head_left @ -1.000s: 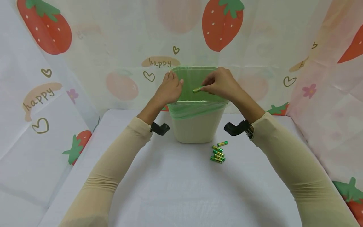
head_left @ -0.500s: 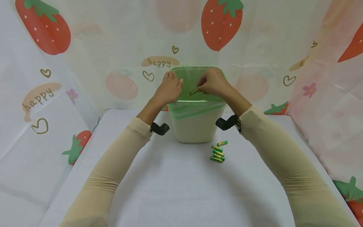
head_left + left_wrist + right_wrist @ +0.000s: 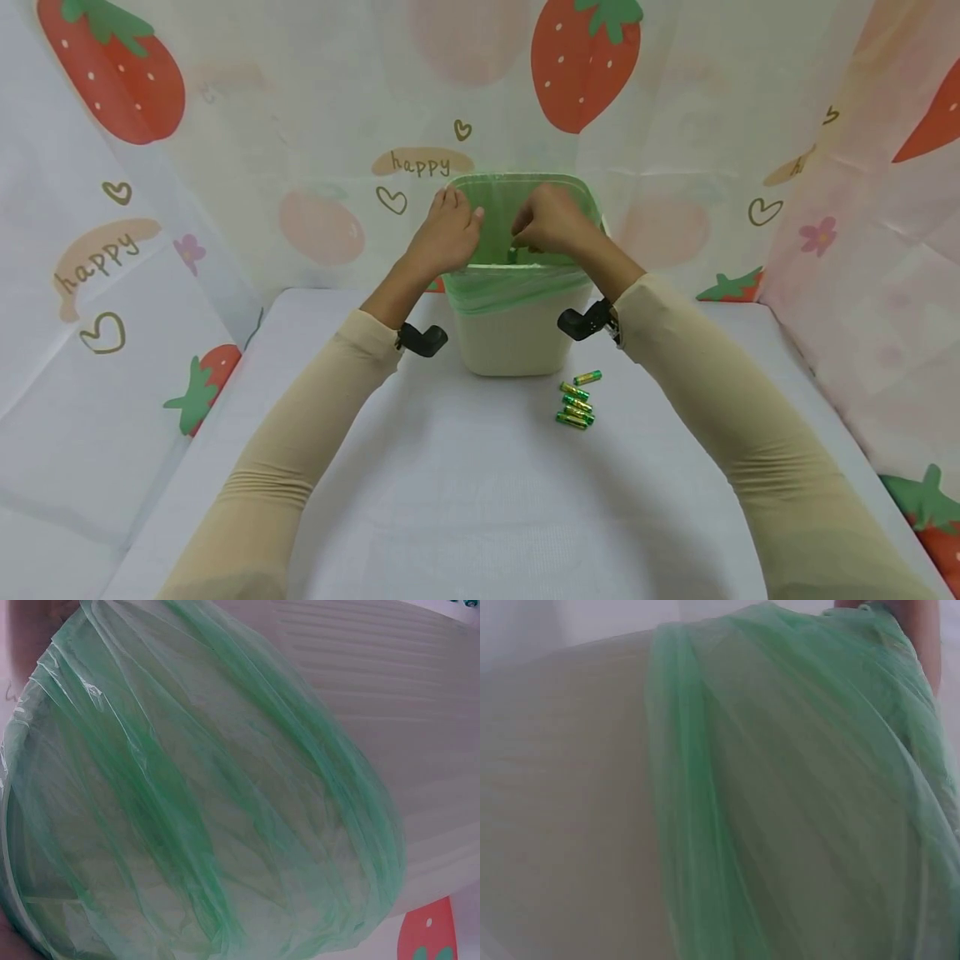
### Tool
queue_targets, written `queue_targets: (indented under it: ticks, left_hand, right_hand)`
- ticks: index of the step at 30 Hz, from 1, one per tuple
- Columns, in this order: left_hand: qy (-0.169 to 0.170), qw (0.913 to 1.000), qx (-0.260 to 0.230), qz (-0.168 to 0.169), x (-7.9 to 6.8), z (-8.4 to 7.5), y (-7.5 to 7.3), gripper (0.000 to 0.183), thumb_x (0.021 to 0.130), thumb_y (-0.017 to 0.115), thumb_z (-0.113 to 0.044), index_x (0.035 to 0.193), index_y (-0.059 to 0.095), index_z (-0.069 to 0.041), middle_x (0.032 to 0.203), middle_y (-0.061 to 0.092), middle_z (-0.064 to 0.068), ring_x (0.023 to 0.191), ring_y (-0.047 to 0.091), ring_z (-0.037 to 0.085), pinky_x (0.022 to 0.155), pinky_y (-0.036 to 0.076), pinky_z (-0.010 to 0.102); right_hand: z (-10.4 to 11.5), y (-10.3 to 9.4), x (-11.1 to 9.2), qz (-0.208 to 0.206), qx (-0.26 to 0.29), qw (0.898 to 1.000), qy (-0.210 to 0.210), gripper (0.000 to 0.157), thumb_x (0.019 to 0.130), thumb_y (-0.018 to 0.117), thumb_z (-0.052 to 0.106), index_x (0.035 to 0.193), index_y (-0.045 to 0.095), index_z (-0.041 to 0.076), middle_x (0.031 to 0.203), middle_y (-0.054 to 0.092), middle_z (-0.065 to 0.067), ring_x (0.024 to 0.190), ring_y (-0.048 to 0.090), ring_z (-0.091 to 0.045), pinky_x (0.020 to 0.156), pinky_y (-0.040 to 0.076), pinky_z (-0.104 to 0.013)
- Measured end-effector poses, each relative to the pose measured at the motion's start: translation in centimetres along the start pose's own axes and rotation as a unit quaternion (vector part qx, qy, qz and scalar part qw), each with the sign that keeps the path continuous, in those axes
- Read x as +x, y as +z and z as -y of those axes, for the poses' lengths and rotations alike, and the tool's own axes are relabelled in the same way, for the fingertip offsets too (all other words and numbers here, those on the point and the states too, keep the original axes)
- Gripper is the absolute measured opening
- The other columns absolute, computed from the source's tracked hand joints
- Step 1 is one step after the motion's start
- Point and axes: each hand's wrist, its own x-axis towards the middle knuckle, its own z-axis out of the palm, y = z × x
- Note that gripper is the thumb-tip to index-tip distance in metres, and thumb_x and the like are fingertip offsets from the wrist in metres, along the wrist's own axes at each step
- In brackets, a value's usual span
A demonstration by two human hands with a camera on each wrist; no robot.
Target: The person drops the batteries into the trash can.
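A pale trash bin lined with a green plastic bag stands upright at the back of the table. On its left rim rests my left hand, gripping the edge with the thumb on the inner side. Over the bin's mouth, my right hand pinches a small green battery, which hangs nearly upright from the fingertips. Several green-and-gold batteries lie in a loose row before the bin, to the right. Both wrist views are filled mostly by the bag and the bin's outer wall; the battery is not visible there.
A white cloth covers the table. Behind and beside it hang pale curtains printed with strawberries and hearts. A black wrist camera mount sticks out near the bin's front left, another mount at its front right.
My right hand has moved left and lower into the bin's mouth, and the battery has turned from nearly level to nearly upright. My left hand has stayed on the rim.
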Motion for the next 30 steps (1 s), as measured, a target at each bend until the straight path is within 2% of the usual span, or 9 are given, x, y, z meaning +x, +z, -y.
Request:
queue_targets:
  ticks: [6,13,21,30]
  left_hand:
    - [0.003,1.0,-0.002,0.0,-0.1,-0.2,0.0,0.066,0.114,0.017,-0.033,0.156,0.001,0.014,0.165,-0.007,0.03,0.154,-0.012,0.036,0.125,-0.006,0.038]
    - [0.001,1.0,-0.003,-0.002,0.0,-0.2,0.0,0.066,0.113,0.016,-0.035,0.156,0.001,0.013,0.165,-0.007,0.029,0.154,-0.012,0.036,0.125,-0.005,0.038]
    - [0.004,1.0,-0.001,-0.001,0.1,0.0,0.1,0.067,0.113,0.015,-0.035,0.156,-0.001,0.013,0.165,-0.008,0.029,0.154,-0.013,0.035,0.125,-0.007,0.037]
    - [0.01,0.9999,0.004,0.002,0.1,0.2,0.0,0.066,0.113,0.015,-0.033,0.156,-0.001,0.015,0.165,-0.006,0.031,0.154,-0.012,0.036,0.124,-0.008,0.037]
  right_hand:
    - [0.0,-0.1,-0.3,0.007,0.002,1.0,0.001,0.019,0.09,0.075,0.007,0.105,0.078,-0.004,0.099,0.076,-0.019,0.084,0.074,-0.033,0.069,0.058,-0.032]
    - [0.2,-1.1,-1.8,-0.009,0.011,0.999,-0.033,0.019,0.091,0.074,0.007,0.106,0.077,-0.006,0.101,0.075,-0.021,0.077,0.073,-0.026,0.072,0.059,-0.034]
    - [0.3,-2.1,-4.4,-0.034,0.014,0.997,-0.062,0.018,0.093,0.075,0.011,0.105,0.078,-0.002,0.098,0.076,-0.017,0.079,0.073,-0.026,0.073,0.059,-0.037]
    - [0.0,-2.5,-6.7,-0.054,0.017,0.995,-0.078,0.015,0.092,0.075,0.01,0.103,0.08,0.002,0.091,0.076,-0.011,0.078,0.07,-0.021,0.067,0.054,-0.031]
